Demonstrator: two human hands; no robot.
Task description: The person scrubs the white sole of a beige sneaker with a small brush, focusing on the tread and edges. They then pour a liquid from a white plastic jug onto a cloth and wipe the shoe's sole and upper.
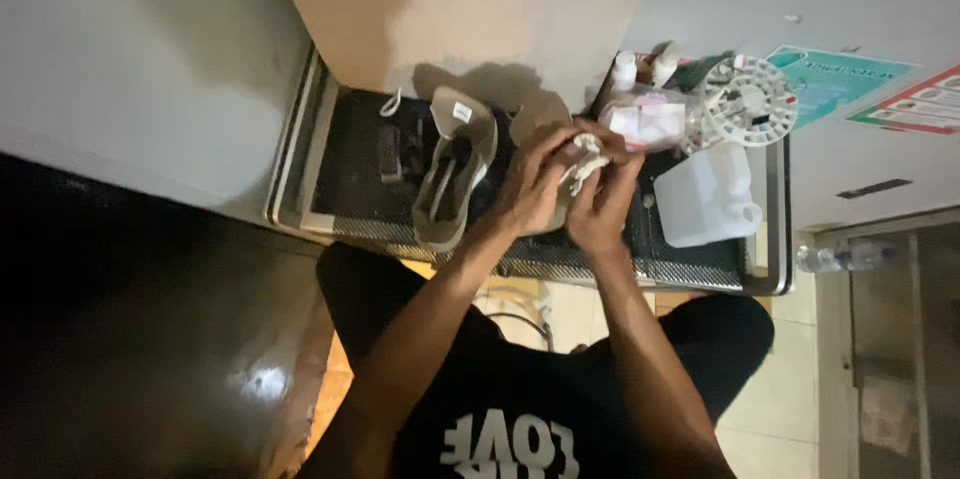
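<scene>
Head view. We see both hands meeting over a dark mesh tray (pixel 330 154). The left hand (pixel 532 184) and right hand (pixel 603 201) together clasp a small whitish crumpled cloth (pixel 583 161), fingers curled tight round it; the cloth sits between the palms, nearer the right fingertips. A beige shoe (pixel 455 171) lies just left of the left hand, its long axis running toward and away from us. A white plastic jug (pixel 705 197) stands to the right.
</scene>
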